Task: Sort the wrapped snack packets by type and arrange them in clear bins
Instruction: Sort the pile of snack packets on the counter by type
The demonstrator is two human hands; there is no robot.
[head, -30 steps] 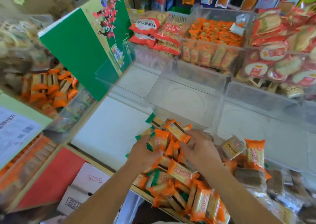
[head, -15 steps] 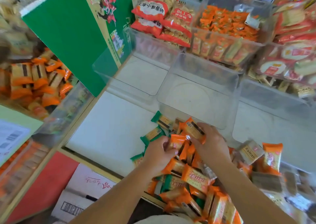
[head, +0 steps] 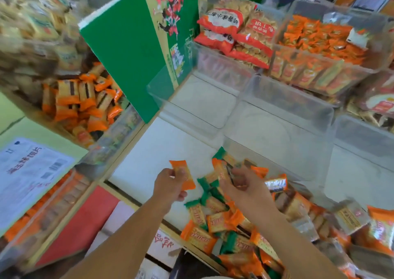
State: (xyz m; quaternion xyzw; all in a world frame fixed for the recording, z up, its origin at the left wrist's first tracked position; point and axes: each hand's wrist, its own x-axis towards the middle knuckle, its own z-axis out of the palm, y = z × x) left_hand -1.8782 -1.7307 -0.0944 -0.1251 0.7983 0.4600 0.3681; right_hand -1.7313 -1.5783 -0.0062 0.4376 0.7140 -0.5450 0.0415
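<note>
The green cardboard carton (head: 128,50), flat-sided and printed with red blossoms, stands tilted beyond and to the left of the middle clear bin (head: 277,133). That bin is smooth, see-through plastic with rounded corners, and it is one of three in a row. The left clear bin (head: 191,110) touches its left wall, and the right clear bin (head: 362,146) sits just beside its right wall. Behind it, the rear clear bin (head: 319,69) is packed with orange wrappers.

In front of the middle bin's near wall, the pile of wrapped snack packets (head: 219,225) lies loose on the white shelf (head: 145,161). The wrappers are glossy and pillow-shaped with crimped ends, some orange-ended and some green-ended, too overlapped to count.

Your right hand (head: 247,189) hovers over the pile just in front of the bin's near-left corner. Its fingers are curled around an orange-ended packet (head: 223,170) with a dark stripe; whether it holds more than that one cannot be told. Your left hand (head: 170,185) is to the front-left of the bin, apart from the pile. Its thumb and fingers pinch one orange packet (head: 183,172) by its lower half, and the upper end stands free.
</note>
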